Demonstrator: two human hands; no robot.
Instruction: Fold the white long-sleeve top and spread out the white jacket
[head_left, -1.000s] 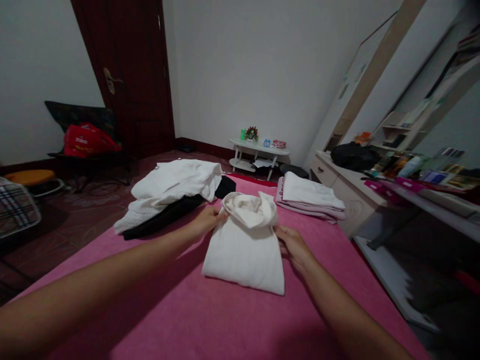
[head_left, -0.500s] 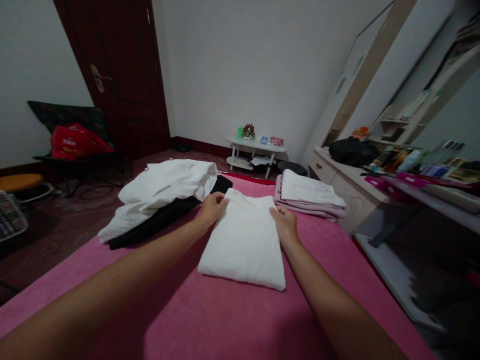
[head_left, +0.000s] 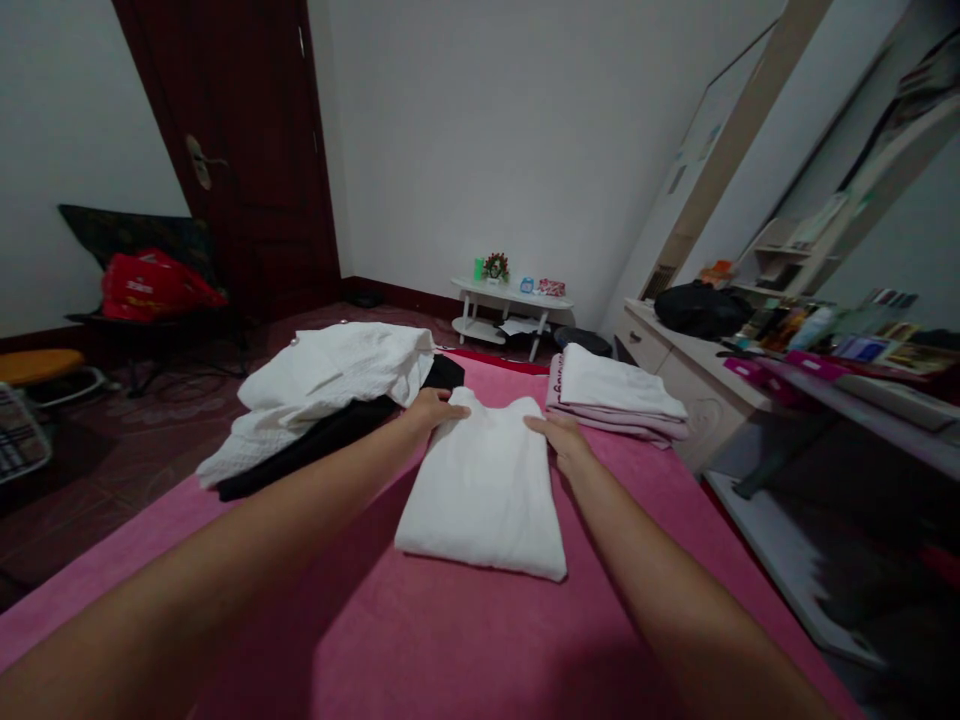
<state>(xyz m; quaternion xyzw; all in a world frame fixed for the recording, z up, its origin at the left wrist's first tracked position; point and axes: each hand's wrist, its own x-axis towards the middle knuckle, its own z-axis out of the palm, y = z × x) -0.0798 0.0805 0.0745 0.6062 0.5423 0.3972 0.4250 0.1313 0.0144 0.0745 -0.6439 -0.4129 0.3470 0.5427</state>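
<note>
A folded white shirt [head_left: 484, 490] lies flat on the pink bed cover [head_left: 420, 640], its neckline at the far end. My left hand [head_left: 436, 408] grips the far left corner, thumb on top and the other fingers out of sight under the cloth. At the far right corner my right hand [head_left: 556, 432] holds the shirt the same way, thumb over the edge. To the right sits a stack of folded clothes [head_left: 619, 395], white on top and pale pink beneath. On the left, a loose white garment [head_left: 337, 370] lies over black clothing [head_left: 322, 445].
A dresser [head_left: 675, 355] with a black bag [head_left: 701, 308] and bottles stands at the right. Beyond the bed is a small white table [head_left: 510, 292]. A red bag [head_left: 157, 285] rests on a chair at the left, near the dark door [head_left: 240, 150].
Both hands have moved slightly inward over the shirt's far corners, with the thumbs now laid on top. The neckline edge looks more curved. The other clothes stay put.
</note>
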